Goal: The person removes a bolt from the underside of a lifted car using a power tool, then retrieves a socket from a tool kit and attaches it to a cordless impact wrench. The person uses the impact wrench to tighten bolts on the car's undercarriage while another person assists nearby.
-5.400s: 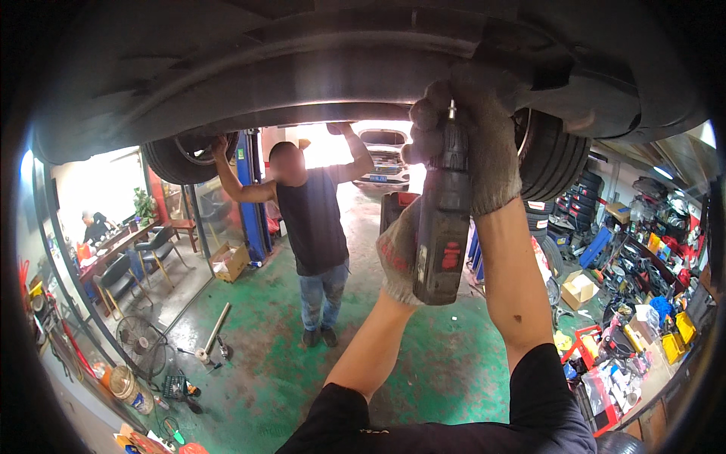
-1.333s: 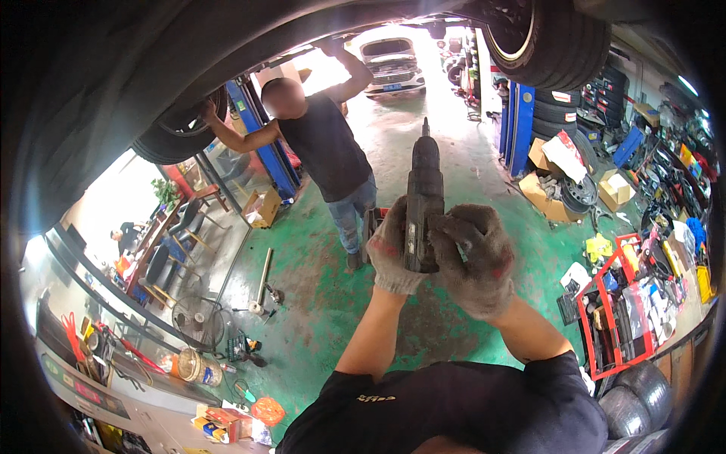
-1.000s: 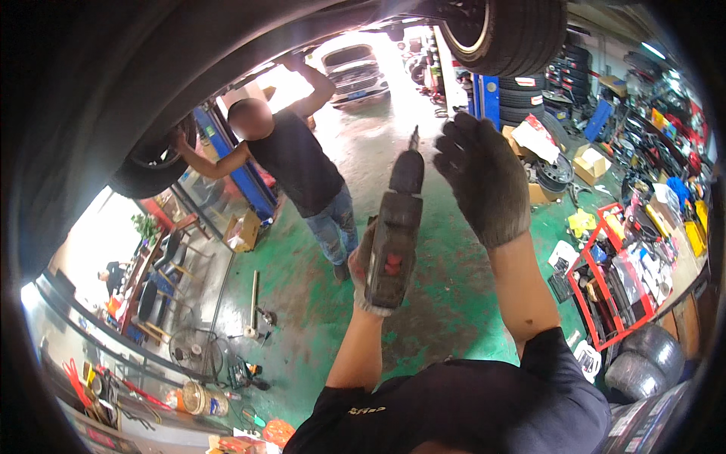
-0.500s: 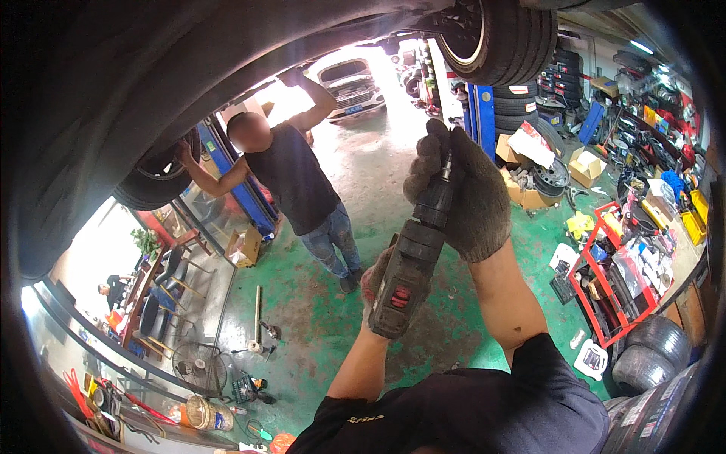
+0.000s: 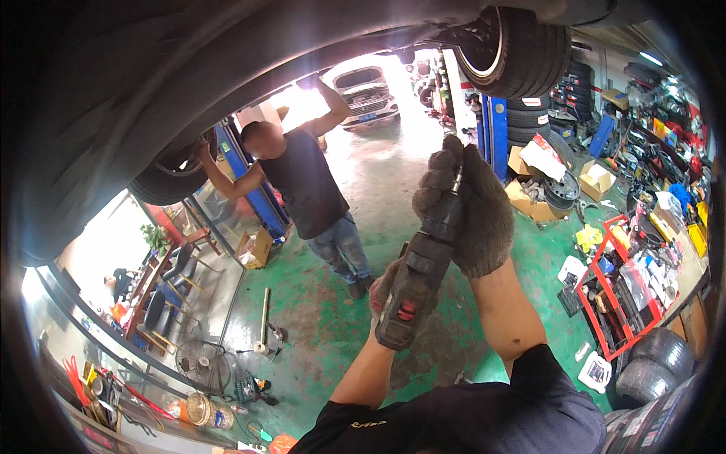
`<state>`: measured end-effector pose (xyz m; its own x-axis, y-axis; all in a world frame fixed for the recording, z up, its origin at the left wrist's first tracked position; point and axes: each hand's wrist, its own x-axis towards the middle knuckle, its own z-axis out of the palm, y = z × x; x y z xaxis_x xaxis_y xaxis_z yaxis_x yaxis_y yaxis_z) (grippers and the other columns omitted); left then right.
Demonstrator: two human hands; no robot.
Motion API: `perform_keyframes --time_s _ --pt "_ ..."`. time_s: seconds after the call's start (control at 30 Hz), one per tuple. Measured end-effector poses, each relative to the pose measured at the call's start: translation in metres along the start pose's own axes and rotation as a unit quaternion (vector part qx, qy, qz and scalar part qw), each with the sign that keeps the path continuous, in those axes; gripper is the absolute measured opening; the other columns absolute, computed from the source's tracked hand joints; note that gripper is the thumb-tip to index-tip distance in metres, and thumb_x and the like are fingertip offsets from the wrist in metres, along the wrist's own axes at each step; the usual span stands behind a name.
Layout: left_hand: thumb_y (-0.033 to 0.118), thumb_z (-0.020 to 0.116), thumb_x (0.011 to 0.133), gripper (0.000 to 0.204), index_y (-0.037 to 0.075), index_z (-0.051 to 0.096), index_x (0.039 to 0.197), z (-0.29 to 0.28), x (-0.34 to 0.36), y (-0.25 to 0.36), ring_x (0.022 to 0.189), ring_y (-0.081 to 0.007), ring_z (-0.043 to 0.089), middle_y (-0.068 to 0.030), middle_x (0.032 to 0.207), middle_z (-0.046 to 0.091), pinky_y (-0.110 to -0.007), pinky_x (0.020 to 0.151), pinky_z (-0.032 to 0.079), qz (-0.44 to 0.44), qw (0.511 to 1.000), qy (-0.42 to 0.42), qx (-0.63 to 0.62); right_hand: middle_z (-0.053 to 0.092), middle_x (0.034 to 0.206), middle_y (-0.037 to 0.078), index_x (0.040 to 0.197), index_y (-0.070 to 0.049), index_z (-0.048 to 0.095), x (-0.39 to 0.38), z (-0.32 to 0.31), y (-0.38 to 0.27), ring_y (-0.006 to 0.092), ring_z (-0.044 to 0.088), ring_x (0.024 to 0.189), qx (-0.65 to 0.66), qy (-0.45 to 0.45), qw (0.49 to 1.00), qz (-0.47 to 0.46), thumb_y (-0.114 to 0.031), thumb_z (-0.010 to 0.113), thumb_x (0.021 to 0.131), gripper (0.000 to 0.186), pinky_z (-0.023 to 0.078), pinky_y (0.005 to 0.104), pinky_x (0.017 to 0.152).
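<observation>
A black cordless drill point(image 5: 416, 281) with a red patch on its back end points up and away in front of me. Gloved, my left hand point(image 5: 383, 287) is closed round its underside; the drill body hides most of those fingers. My right hand point(image 5: 485, 223), in a dark grey knit glove, is at the front end with its fingers closed round the thin metal bit point(image 5: 457, 180). Only a short shiny length of the bit shows above the chuck point(image 5: 442, 213); its tip is hidden among the fingers.
Overhead hangs a raised car point(image 5: 98, 136) with a wheel point(image 5: 522, 57) at upper right. Beyond the drill, a person point(image 5: 310, 181) reaches up to the car beside a blue lift post point(image 5: 253, 178). A red-framed tool cart point(image 5: 616, 291) stands right. A fan point(image 5: 203, 365) stands lower left.
The drill and both hands sit slightly lower and farther right in view, and the surroundings have shifted right and down too. Both hands keep their hold. The other person keeps reaching up.
</observation>
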<state>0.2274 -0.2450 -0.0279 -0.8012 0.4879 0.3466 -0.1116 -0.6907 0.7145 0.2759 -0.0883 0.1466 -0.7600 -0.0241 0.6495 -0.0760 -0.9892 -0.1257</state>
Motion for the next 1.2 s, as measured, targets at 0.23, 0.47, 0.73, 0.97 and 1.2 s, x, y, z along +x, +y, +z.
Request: perform_keyframes --time_s 0.23,0.47,0.73,0.97,1.2 --pt "0.016 0.072 0.093 0.046 0.0 0.062 0.136 0.028 0.001 0.005 0.098 -0.0229 0.073 -0.0101 0.115 0.073 -0.04 0.084 0.062 0.192 0.876 0.037 0.44 0.064 0.105 0.011 0.126 -0.005 0.062 0.005 -0.009 -0.016 0.0278 0.064 0.093 -0.095 -0.035 0.995 0.015 -0.037 0.051 0.108 0.038 0.054 0.0454 0.086" --pt "0.024 0.08 0.081 0.048 0.003 0.07 0.123 0.066 0.028 0.001 0.09 -0.0299 0.074 -0.0112 0.099 0.076 -0.039 0.082 0.059 0.342 0.701 0.078 0.62 0.061 0.104 0.007 0.124 -0.006 0.059 0.025 -0.011 -0.047 0.0217 0.06 0.089 -0.17 -0.099 0.977 0.088 -0.038 0.053 0.107 0.036 0.051 0.0404 0.08" --pt "0.025 0.078 0.084 0.052 0.001 0.065 0.129 0.091 0.057 0.005 0.088 -0.0285 0.074 -0.0121 0.1 0.075 -0.039 0.079 0.059 0.493 0.57 0.144 0.641 0.065 0.093 0.008 0.124 0.001 0.062 0.064 0.012 -0.056 0.0202 0.066 0.08 -0.274 -0.004 0.952 0.137 -0.036 0.057 0.107 0.04 0.059 0.037 0.072" --pt "0.019 0.063 0.1 0.035 0.003 0.06 0.13 0.087 0.101 0.027 0.089 -0.0219 0.073 -0.0109 0.11 0.072 -0.036 0.076 0.064 0.39 0.889 0.172 0.169 0.071 0.112 0.012 0.122 -0.003 0.064 0.137 0.037 -0.029 0.0218 0.071 0.098 -0.47 -0.226 0.851 -0.06 -0.013 0.063 0.098 0.026 0.059 0.0335 0.083" --pt "0.036 0.049 0.106 0.038 0.007 0.06 0.128 0.088 0.13 0.049 0.08 -0.0296 0.073 -0.0169 0.106 0.07 -0.044 0.064 0.064 0.339 0.931 0.128 0.045 0.062 0.136 0.013 0.146 -0.003 0.051 0.162 0.056 -0.035 0.0238 0.065 0.118 -0.687 -0.283 0.573 -0.346 -0.03 0.048 0.109 0.046 0.061 0.0319 0.087"
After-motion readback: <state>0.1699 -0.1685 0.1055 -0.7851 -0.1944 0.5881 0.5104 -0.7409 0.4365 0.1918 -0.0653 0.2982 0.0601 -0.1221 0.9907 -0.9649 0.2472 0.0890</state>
